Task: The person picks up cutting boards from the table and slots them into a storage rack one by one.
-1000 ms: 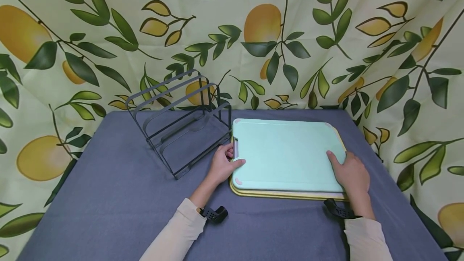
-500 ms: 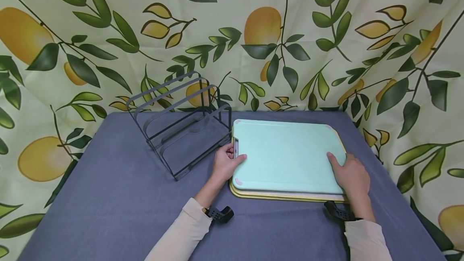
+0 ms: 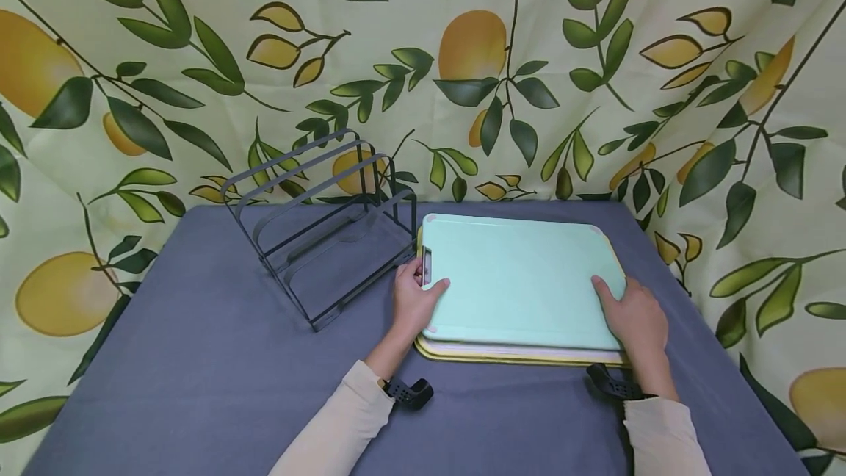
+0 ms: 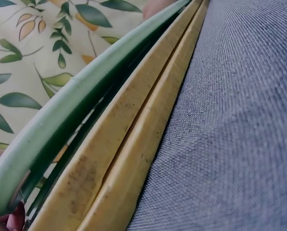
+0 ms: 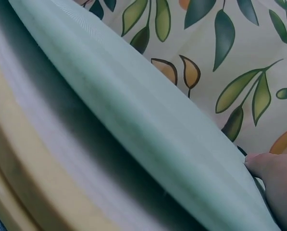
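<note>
A mint-green cutting board (image 3: 522, 281) with pale pink corners lies over yellow-edged cutting boards (image 3: 529, 358) in the head view. My left hand (image 3: 415, 300) grips its left end by the handle slot, thumb on top and fingers at the edge. My right hand (image 3: 637, 318) holds the right edge, its thumb on the green face and its fingers hidden. In the left wrist view, a dark gap separates the green board (image 4: 61, 115) from the yellow edges (image 4: 109, 130) below. The right wrist view shows the same gap under the green board (image 5: 129, 120).
A dark metal rack (image 3: 324, 241) with several upright loops stands left of the boards, its right corner close to them. A blue-grey cloth (image 3: 198, 373) covers the table. Behind hangs a curtain (image 3: 396, 13) printed with fruit and leaves.
The green board has risen slightly off the boards beneath, so more of their front edges shows. My left hand and forearm have shifted a little right along its edge.
</note>
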Demonstrator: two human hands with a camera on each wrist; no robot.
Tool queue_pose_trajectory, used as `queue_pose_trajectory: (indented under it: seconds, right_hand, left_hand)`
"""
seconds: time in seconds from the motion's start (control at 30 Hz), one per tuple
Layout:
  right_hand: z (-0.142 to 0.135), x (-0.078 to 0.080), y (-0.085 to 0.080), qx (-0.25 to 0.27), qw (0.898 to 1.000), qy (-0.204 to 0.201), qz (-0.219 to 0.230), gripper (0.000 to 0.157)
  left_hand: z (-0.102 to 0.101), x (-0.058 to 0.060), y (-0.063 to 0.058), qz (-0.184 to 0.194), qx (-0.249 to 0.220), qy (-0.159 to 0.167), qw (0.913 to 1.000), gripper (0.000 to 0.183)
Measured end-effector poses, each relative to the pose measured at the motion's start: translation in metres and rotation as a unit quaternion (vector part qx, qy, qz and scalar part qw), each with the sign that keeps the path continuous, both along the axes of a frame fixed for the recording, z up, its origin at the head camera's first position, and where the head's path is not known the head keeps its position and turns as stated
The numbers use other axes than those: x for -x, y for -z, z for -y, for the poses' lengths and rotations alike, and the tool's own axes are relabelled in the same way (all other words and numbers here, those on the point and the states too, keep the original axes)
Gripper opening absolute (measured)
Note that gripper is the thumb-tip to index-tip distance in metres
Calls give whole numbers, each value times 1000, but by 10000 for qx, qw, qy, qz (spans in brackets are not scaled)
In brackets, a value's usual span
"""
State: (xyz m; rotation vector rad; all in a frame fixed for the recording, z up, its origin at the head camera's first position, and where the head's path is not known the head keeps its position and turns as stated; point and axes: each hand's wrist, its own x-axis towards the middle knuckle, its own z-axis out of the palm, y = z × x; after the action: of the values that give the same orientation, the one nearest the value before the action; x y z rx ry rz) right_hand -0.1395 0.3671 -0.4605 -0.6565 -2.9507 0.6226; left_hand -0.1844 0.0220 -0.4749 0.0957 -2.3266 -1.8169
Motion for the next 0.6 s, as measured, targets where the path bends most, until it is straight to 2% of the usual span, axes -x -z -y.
queue_pose_trajectory:
  seconds: [0.17,0.37,0.6]
  right_hand:
    - [-1,0,-1,89,9998,-38,-149,92]
    - [-8,-1,-4,630,9975,-129,-310,89]
    - [-16,-1,-5,652,9970,-426,-14,93]
  left_hand:
    - [3,0,1,-91,104,82,9999,61]
    - [3,-1,2,-99,110,113,9998,62]
    - [5,-1,2,-5,112,181,9998,64]
